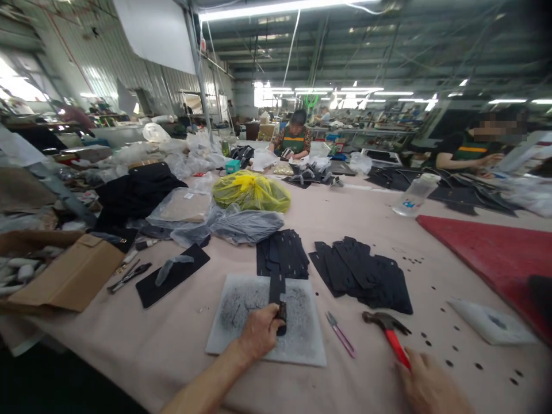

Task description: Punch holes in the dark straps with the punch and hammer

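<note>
My left hand (261,332) is closed around a short dark punch-like tool (282,319) over a scuffed white board (224,339). Just past that tool, a narrow black strip (276,286) lies on the board, its far end reaching a pile of black pieces with small slots (284,253). At the lower right, my right hand (425,382) grips the red handle of a claw hammer (395,342), whose metal head points away from me. Pink-handled thread snips (342,335) lie between the board and the hammer. A second pile of black pieces (362,273) sits beyond them.
Left stand an open cardboard box (69,273), pliers (129,277) and a black panel (172,276). A yellow plastic bag (252,192) lies behind the board. On the right are a plastic bottle (416,195), a red sheet (483,253) and small black discs (449,363). Two people work across the table.
</note>
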Demonstrator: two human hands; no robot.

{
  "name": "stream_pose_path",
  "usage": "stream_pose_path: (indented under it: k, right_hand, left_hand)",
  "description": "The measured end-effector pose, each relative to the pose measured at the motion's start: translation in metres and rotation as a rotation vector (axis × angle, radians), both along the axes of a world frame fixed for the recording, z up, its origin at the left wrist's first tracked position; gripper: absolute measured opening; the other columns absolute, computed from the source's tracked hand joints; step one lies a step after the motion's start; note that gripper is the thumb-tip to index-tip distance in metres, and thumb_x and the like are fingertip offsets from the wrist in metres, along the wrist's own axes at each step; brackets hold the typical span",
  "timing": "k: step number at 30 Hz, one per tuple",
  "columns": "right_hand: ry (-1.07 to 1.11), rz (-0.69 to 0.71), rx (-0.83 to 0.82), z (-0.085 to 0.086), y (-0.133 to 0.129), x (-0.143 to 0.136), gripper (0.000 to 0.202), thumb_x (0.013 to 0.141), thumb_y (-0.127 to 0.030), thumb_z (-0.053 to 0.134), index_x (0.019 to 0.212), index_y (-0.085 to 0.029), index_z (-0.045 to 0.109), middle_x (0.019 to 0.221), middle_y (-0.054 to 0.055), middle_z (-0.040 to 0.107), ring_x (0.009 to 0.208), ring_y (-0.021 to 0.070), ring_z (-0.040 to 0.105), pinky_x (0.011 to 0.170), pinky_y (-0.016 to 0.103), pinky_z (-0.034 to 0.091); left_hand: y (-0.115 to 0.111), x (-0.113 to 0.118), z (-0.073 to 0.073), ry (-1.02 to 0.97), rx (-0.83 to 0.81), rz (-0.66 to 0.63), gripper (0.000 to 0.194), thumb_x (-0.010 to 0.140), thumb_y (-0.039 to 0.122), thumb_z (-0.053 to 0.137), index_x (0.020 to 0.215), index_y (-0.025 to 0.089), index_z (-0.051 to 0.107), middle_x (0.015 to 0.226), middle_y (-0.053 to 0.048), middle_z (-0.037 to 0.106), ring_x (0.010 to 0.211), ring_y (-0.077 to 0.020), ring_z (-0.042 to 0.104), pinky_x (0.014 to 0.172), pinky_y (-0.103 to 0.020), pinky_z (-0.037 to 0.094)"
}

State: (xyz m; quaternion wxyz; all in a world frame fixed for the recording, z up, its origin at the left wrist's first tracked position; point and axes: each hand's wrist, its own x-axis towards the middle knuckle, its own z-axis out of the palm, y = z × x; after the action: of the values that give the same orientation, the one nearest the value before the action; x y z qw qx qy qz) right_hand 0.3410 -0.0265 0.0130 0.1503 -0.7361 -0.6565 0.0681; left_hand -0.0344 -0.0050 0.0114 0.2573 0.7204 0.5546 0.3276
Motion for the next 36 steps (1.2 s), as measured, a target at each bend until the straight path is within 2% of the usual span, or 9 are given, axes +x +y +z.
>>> stream_pose_path:
  k: [2, 4, 7, 10, 12, 17, 24, 30, 36]
  right_hand:
    - [-0.066, 0.121, 0.137, 0.009, 0.007, -0.033, 0.038, 0.086, -0.039, 0.04, 0.11, -0.018, 0.061, 0.118, 0.018, 0.06, 0.104, 0.0345, 0.058, 0.083, 0.05, 0.046]
    - [0.07, 0.348, 0.119, 0.022, 0.016, -0.084, 0.041, 0.089, -0.033, 0.042, 0.124, -0.016, 0.056, 0.132, 0.015, 0.054, 0.122, 0.0297, 0.049, 0.099, 0.046, 0.04]
    - [0.198, 0.561, 0.057, 0.033, 0.028, -0.162, 0.046, 0.086, -0.024, 0.047, 0.132, -0.021, 0.052, 0.142, 0.008, 0.048, 0.132, 0.0262, 0.039, 0.11, 0.047, 0.027]
    - [0.266, 0.598, -0.052, 0.024, 0.034, -0.205, 0.056, 0.08, -0.018, 0.05, 0.137, -0.021, 0.049, 0.145, 0.006, 0.047, 0.137, 0.0275, 0.032, 0.114, 0.053, 0.015]
    - [0.281, 0.581, -0.077, 0.015, 0.034, -0.213, 0.057, 0.079, -0.016, 0.051, 0.136, -0.021, 0.05, 0.146, 0.005, 0.046, 0.139, 0.027, 0.029, 0.115, 0.055, 0.008]
    - [0.308, 0.583, -0.093, 0.009, 0.033, -0.207, 0.06, 0.077, -0.016, 0.05, 0.136, -0.023, 0.049, 0.147, 0.002, 0.044, 0.141, 0.0256, 0.026, 0.115, 0.055, 0.004]
    - [0.329, 0.566, -0.127, 0.007, 0.038, -0.204, 0.064, 0.071, -0.016, 0.05, 0.135, -0.022, 0.048, 0.146, 0.005, 0.044, 0.14, 0.0255, 0.027, 0.115, 0.055, 0.007]
    - [0.158, 0.388, -0.036, 0.007, 0.049, -0.231, 0.06, 0.08, -0.028, 0.056, 0.137, -0.013, 0.045, 0.148, 0.016, 0.038, 0.139, 0.0331, 0.025, 0.112, 0.055, 0.012]
    - [0.047, 0.284, -0.023, 0.02, 0.085, -0.24, 0.053, 0.079, -0.038, 0.063, 0.125, -0.013, 0.053, 0.134, 0.016, 0.048, 0.121, 0.035, 0.041, 0.102, 0.05, 0.027]
  left_hand:
    - [0.001, 0.0, 0.0, 0.007, -0.01, 0.004, 0.012, 0.084, 0.011, 0.05, 0.081, 0.02, 0.058, 0.079, -0.003, 0.068, 0.077, -0.0187, 0.066, 0.07, -0.025, 0.046]
    - [0.002, 0.0, 0.0, 0.008, -0.012, 0.009, 0.013, 0.084, 0.012, 0.05, 0.083, 0.02, 0.06, 0.08, -0.004, 0.069, 0.078, -0.0193, 0.066, 0.072, -0.026, 0.048]
    - [0.001, 0.001, 0.0, -0.009, 0.005, 0.012, 0.015, 0.084, 0.014, 0.049, 0.088, 0.019, 0.063, 0.084, -0.006, 0.071, 0.08, -0.0206, 0.067, 0.074, -0.029, 0.05]
    - [0.001, 0.002, 0.001, -0.086, -0.005, -0.003, 0.02, 0.084, 0.015, 0.048, 0.093, 0.018, 0.066, 0.091, -0.008, 0.072, 0.087, -0.0218, 0.067, 0.08, -0.032, 0.052]
    - [0.005, 0.002, 0.002, -0.205, -0.063, 0.046, 0.02, 0.084, 0.019, 0.049, 0.093, 0.017, 0.067, 0.093, -0.008, 0.073, 0.088, -0.0218, 0.068, 0.082, -0.033, 0.052]
    - [0.024, -0.02, 0.009, -0.645, -0.123, 0.431, 0.027, 0.087, 0.038, 0.053, 0.093, 0.014, 0.063, 0.087, -0.007, 0.072, 0.077, -0.0199, 0.069, 0.072, -0.031, 0.056]
    - [0.008, -0.057, 0.006, -0.281, -0.01, 0.466, 0.02, 0.081, 0.032, 0.056, 0.083, 0.016, 0.069, 0.079, -0.005, 0.073, 0.079, -0.0225, 0.069, 0.074, -0.032, 0.055]
    - [0.005, -0.057, -0.005, -0.279, 0.004, 0.445, 0.021, 0.084, 0.03, 0.055, 0.089, 0.016, 0.07, 0.086, -0.006, 0.074, 0.084, -0.0231, 0.069, 0.077, -0.032, 0.054]
    - [0.007, -0.058, -0.002, -0.31, -0.007, 0.461, 0.019, 0.084, 0.03, 0.054, 0.088, 0.016, 0.068, 0.083, -0.005, 0.073, 0.08, -0.0219, 0.068, 0.075, -0.03, 0.053]
